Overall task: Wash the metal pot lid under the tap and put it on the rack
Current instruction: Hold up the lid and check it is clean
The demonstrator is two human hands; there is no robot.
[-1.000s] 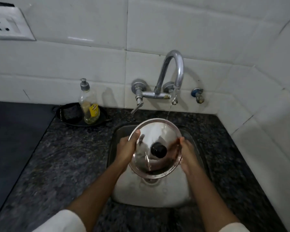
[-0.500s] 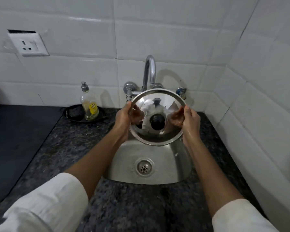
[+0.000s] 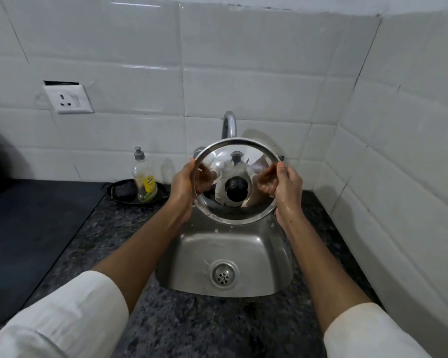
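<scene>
I hold the round shiny metal pot lid (image 3: 254,210) upright above the sink, its black knob facing me. My left hand (image 3: 183,188) grips its left rim and my right hand (image 3: 289,186) grips its right rim; both look wet. The lid hides most of the chrome tap (image 3: 229,124), of which only the curved spout top shows behind it. No water stream is visible. Below the lid lies the steel sink (image 3: 243,244) with its drain. No rack is in view.
A dish soap bottle (image 3: 143,178) stands in a black tray (image 3: 119,195) left of the sink on the speckled granite counter (image 3: 109,233). A wall socket (image 3: 68,98) sits on the white tiles. A tiled side wall rises close on the right.
The lid has been lifted out from under the running tap and tilted upright above the sink. My head has pulled back and the view has widened.
</scene>
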